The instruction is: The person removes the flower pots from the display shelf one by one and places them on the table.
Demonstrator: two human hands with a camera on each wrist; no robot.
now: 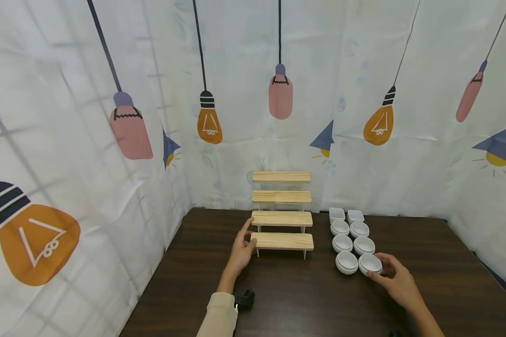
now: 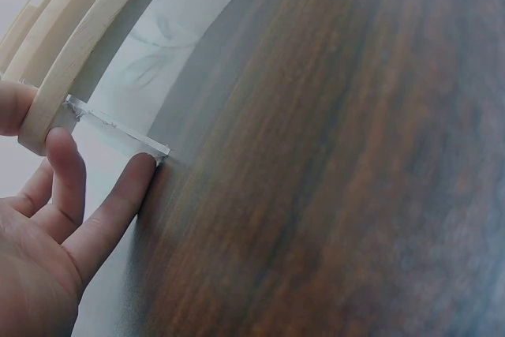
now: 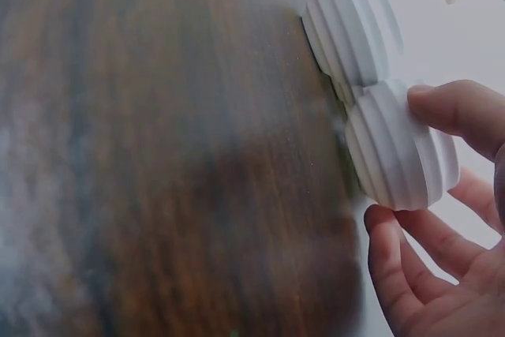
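Observation:
A four-tier display stand [image 1: 282, 241] of pale wooden boards on clear legs stands at the back middle of the table. My left hand [image 1: 240, 252] grips its left end around the lowest board. In the left wrist view, fingers curl at the board's end [image 2: 55, 100] and the little finger reaches a clear leg [image 2: 118, 128]. To the right, white dishes stand in two columns. My right hand [image 1: 396, 278] holds the front right round bowl [image 1: 370, 265] between thumb and fingers. The right wrist view shows that bowl's ridged side [image 3: 394, 147] against its neighbour [image 3: 351, 29].
Several round white bowls [image 1: 342, 243] and two square white dishes [image 1: 336, 214] make up the rest of the columns. The dark wooden table [image 1: 303, 299] ends at a printed cloth backdrop [image 1: 236, 182] behind and at both sides.

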